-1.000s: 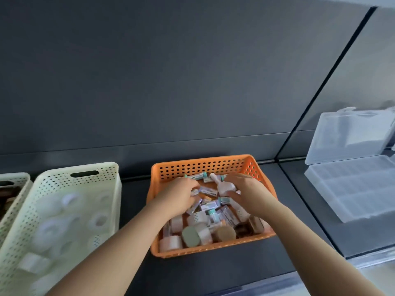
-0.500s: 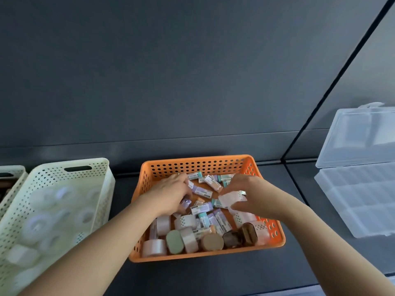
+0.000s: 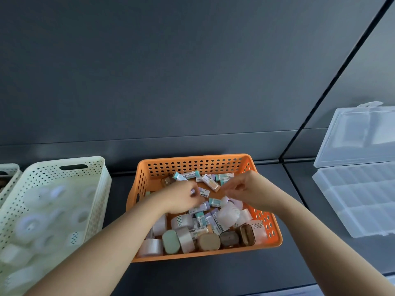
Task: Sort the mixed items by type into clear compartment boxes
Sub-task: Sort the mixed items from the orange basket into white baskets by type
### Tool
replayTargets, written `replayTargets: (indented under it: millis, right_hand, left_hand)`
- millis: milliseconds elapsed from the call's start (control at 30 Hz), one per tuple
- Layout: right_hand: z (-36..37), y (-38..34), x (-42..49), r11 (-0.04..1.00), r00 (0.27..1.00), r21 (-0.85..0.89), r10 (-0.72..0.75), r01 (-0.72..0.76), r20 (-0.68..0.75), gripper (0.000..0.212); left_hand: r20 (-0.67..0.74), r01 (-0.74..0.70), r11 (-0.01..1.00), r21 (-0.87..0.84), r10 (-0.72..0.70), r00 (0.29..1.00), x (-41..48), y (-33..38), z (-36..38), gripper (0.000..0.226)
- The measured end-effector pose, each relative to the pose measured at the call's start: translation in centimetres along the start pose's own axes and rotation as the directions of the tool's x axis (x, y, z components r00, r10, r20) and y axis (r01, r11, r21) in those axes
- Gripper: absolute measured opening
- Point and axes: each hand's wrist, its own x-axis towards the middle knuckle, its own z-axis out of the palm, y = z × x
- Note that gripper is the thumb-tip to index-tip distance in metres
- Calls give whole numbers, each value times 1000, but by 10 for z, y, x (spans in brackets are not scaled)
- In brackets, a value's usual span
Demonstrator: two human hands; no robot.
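Head view: the mixed items, small labelled boxes lying at all angles above tape rolls, sit heaped in the orange basket. Over the far half of that pile the left hand and the right hand curl their fingers down among the boxes, though blur hides whether either has pinched one. Well apart to the right, the clear compartment box stands open, so I judge the right hand the nearer carrier.
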Motion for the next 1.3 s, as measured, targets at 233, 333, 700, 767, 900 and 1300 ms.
replayTargets:
  millis: [233, 333, 700, 767, 900, 1300]
  right_hand:
    - [13, -14, 39, 959, 992, -282, -47, 13, -114, 23]
    - [21, -17, 56, 887, 999, -460, 35, -47, -34, 14]
    - [25, -5, 70, 974, 994, -195, 109, -113, -31, 12]
    - [22, -8, 71, 993, 996, -72, 90, -91, -22, 11]
    - [29, -16, 75, 997, 994, -42, 73, -70, 87, 18]
    - [48, -22, 83, 906, 974, -383, 217, -179, 58, 37]
  left_hand:
    - [-51, 14, 997, 75, -10, 999, -2, -13, 1, 12]
    - [-81, 20, 999, 42, -16, 997, -5, -20, 1, 17]
    - [-281, -33, 992, 125, 67, 957, -19, -36, -25, 7]
    - [-297, 2, 998, 67, 18, 955, -20, -38, -34, 11]
    - [-383, 44, 998, -42, -56, 922, -12, -35, -37, 15]
    - [-456, 178, 954, 241, -50, 888, 15, -36, -28, 32]
